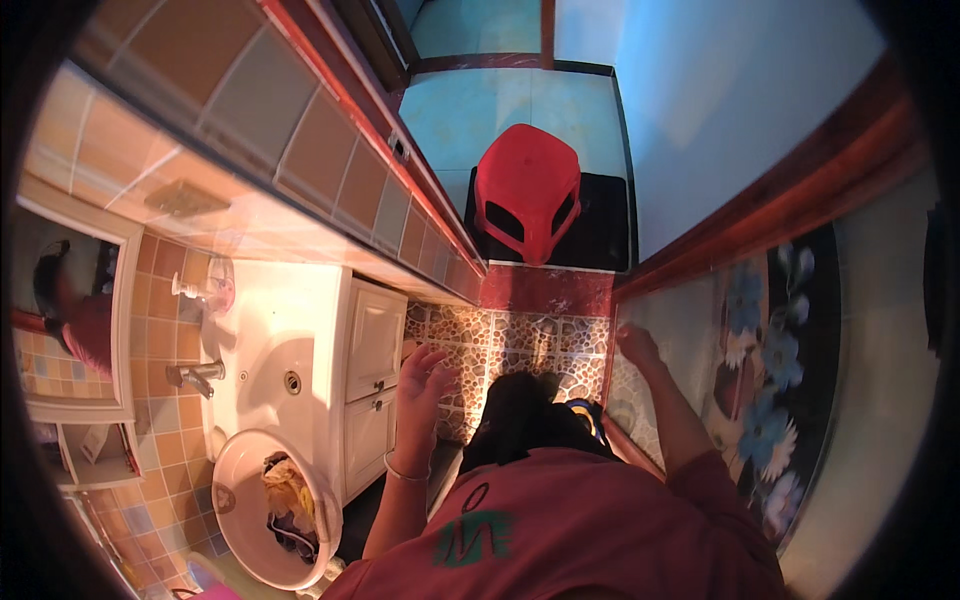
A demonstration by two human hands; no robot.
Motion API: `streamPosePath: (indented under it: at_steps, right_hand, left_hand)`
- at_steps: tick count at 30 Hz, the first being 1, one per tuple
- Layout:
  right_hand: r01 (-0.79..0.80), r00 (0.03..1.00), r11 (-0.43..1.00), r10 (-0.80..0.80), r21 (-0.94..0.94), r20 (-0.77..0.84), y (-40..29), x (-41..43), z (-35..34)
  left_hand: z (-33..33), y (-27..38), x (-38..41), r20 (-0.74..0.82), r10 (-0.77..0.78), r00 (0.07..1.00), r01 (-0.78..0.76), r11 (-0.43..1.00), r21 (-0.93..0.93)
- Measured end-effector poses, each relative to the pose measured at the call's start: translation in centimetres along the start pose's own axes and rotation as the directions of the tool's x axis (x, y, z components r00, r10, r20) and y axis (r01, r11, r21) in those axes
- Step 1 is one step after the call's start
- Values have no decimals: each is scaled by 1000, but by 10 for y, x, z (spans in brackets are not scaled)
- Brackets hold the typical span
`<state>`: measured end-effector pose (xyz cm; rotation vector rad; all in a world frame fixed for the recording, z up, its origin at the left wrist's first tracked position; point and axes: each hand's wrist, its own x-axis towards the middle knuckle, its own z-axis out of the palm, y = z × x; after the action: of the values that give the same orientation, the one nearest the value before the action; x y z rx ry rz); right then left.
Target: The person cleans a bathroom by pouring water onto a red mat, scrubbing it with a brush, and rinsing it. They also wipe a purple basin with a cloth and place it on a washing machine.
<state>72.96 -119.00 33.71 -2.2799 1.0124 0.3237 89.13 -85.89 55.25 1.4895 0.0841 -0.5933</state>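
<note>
My left hand (pixel 422 381) is raised beside the white vanity cabinet (pixel 375 341), fingers apart and holding nothing; a bangle circles its wrist. On the other side, my right hand (pixel 637 346) is close to the edge of a glass panel (pixel 667 322) printed with flowers. Its fingers look curled, but whether they grip anything cannot be made out. Ahead, past the red threshold (pixel 547 291), a red plastic stool (pixel 527 169) stands on a black mat (pixel 604 217). A pale basin (pixel 225 517) with crumpled cloth items (pixel 291 499) inside sits by the sink (pixel 289 349).
A metal faucet (pixel 196 375) and a clear pump bottle (pixel 217 285) are at the sink's wall side. A mirror (pixel 71 300) hangs on the tiled wall. Pebble-patterned tiles (pixel 517 337) cover the floor up to the threshold. A red-brown door frame (pixel 750 202) runs along the right.
</note>
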Motion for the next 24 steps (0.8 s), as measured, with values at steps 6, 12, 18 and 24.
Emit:
streamPosePath:
  at_steps: [6, 12, 18, 24]
  right_hand:
    - [71, 997, 995, -68, 72, -37, 10, 144, -98]
    - [-353, 936, 919, 344, -177, -80, 62, 218, -135]
    - [-676, 580, 728, 622, -116, 526, 104, 271, -124]
    - [-738, 622, 652, 556, 174, 551, 71, 302, -176]
  left_hand:
    - [44, 15, 89, -29, -174, 984, 162, 958, -235]
    - [75, 20, 201, 19, -424, 906, 361, 745, -561]
    - [99, 32, 275, -123, -549, 827, 302, 617, -727]
    - [106, 11, 313, -523, -450, 724, 46, 788, -614]
